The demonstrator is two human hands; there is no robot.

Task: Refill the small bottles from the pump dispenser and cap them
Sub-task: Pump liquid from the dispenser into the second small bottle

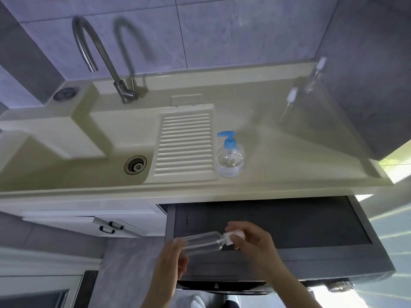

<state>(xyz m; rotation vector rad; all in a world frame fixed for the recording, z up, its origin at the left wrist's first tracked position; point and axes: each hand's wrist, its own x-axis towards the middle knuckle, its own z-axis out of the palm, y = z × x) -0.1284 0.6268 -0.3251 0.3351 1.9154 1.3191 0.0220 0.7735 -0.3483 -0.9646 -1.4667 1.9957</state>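
Partly, right hand [249, 237] hides the small bottle's [201, 242] white cap [230, 237].

Single view, head-worn wide-angle camera, no second view to overlap. It looks forward and steeply down from above the countertop [278, 156], whose front edge crosses the frame just below mid-height. Beyond that edge: the sink basin [106, 156] at left, the faucet [104, 58] behind it, tiled wall [222, 30] along the top. Nearer than that edge, closest to the lens at bottom centre: the left hand [171, 261] and right hand [251, 238], below counter level, in front of a dark appliance [278, 221]. Straight lines bow toward the frame borders; far objects are blurred.
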